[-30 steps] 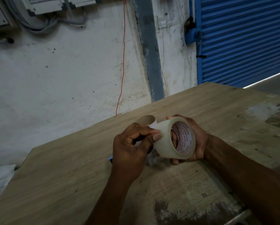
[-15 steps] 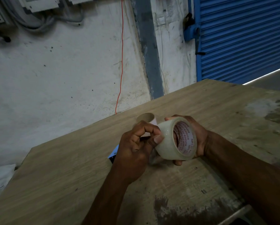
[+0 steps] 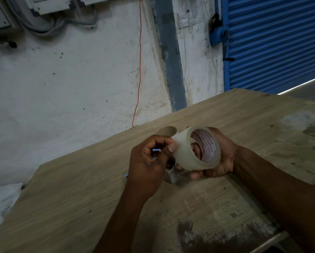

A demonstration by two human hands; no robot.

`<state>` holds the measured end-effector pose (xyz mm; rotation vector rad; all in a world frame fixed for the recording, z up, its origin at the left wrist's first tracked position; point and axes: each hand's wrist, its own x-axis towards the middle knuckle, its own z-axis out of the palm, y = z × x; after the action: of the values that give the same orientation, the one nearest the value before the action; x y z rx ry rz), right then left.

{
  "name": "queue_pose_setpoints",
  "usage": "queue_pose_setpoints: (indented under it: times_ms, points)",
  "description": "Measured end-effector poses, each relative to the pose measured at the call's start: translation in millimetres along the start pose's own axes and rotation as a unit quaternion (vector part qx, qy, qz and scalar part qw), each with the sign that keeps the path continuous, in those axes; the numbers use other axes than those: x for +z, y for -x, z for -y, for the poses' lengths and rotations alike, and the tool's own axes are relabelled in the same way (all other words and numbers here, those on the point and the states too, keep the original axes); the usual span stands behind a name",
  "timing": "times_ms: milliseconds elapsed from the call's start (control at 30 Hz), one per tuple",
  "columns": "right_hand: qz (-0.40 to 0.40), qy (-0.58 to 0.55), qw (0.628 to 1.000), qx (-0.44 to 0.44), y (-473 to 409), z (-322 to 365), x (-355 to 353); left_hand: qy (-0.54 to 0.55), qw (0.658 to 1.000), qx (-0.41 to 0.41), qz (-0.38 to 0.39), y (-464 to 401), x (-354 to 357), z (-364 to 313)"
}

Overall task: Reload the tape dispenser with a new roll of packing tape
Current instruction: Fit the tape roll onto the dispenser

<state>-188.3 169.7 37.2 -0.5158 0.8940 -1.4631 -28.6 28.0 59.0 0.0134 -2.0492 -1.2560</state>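
Two bare forearms, no sleeves at the wrists, left hand (image 3: 145,161) and right hand (image 3: 220,157) without rings or gloves.

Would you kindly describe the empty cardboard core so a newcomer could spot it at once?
Start at the wooden table, then find the two hands near its middle. Just behind the left hand stands a brown cardboard core, its round opening showing. Unlike the new tape roll held in the right hand, it carries no pale tape.

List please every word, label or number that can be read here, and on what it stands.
"WONDER" and "TAPE": red print repeated on the inner core of the tape roll, held in the right hand; the smaller print there is blurred.
Boxes on the wall: no readable text.
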Motion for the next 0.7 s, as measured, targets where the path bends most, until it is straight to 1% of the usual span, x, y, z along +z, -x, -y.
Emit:
queue_pose_setpoints:
  times_ms: [67,167,233,267,300,333,400,467,533,600,700]
  points:
    - [0.079,-0.021,0.997,0.008,-1.1,0.2,-1.0,-0.032,0.999,0.010,-0.020,-2.8,-3.4,1.6]
    - [0.201,-0.070,0.977,0.017,-2.7,-1.6,-16.0,-0.026,0.998,0.015,-0.048,-5.0,-7.9,-1.5]
    - [0.258,-0.113,0.959,0.012,0.0,-1.1,-19.1,-0.015,0.998,0.014,-0.054,-5.9,-11.6,-3.4]
    - [0.259,-0.146,0.955,-0.005,2.8,-1.1,-14.0,-0.016,0.998,0.013,-0.053,-6.2,-13.6,-3.8]
    - [0.237,-0.174,0.956,-0.022,3.8,-1.0,-9.7,-0.018,0.998,0.008,-0.053,-6.7,-15.3,-2.6]
    - [0.190,-0.180,0.965,-0.032,4.1,0.5,-5.8,-0.019,0.998,-0.001,-0.053,-7.3,-16.4,-0.8]
    - [0.057,-0.092,0.992,-0.066,3.6,2.3,-1.3,-0.028,0.997,-0.024,-0.068,-7.9,-16.6,3.0]
    - [-0.023,-0.037,0.995,-0.089,-1.5,2.9,-4.6,-0.009,0.994,-0.055,-0.092,-8.0,-15.3,4.0]
    - [-0.079,-0.029,0.992,-0.099,-7.7,2.6,-9.3,0.027,0.989,-0.077,-0.127,-8.2,-15.6,2.3]
    - [-0.121,-0.034,0.985,-0.119,-11.1,2.2,-15.7,0.025,0.983,-0.088,-0.157,-9.6,-17.9,0.4]
    - [-0.125,-0.063,0.980,-0.144,-11.0,3.2,-16.6,0.011,0.982,-0.096,-0.161,-10.7,-24.5,-0.5]
